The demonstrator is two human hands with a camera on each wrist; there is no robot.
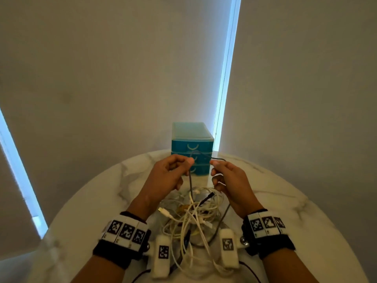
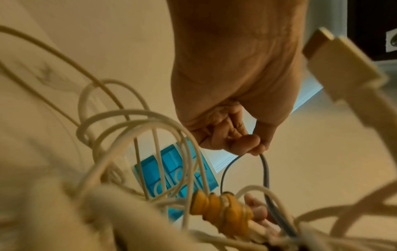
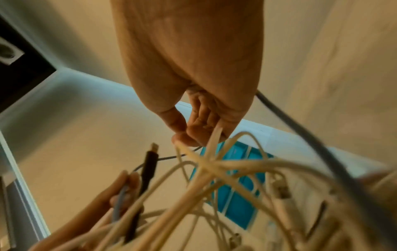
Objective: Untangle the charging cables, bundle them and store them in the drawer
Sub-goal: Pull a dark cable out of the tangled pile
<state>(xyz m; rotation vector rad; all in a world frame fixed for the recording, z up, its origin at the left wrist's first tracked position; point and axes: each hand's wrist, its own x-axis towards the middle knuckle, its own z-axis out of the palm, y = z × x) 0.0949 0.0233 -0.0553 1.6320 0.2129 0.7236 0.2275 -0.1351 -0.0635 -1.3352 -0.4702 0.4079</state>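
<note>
Both hands were raised above a round marbled table (image 1: 285,201), each pinching the same grey cable (image 1: 190,180). The left hand (image 1: 167,176) had its grip closed on the cable between thumb and forefinger, the other fingers curled in; the right hand (image 1: 230,180) pinched it the same way, and in the right wrist view a white strand also ran up into those curled fingers. Between the 2 grips the grey cable arched up and crossed in front of a blue drawer unit (image 1: 192,148), which stood at the far edge of the table with its 3 drawers closed. From the left hand the cable dropped into a tangle of white cables (image 1: 193,217) lying on the table between the forearms, just beside both wrists. A black plug (image 1: 208,198) poked out of the heap toward the right hand, a white USB plug (image 1: 164,212) lay on its left side, and something orange (image 2: 221,210) sat wound among the strands. Pale blinds (image 1: 102,78) with bright gaps hung behind the table.
</note>
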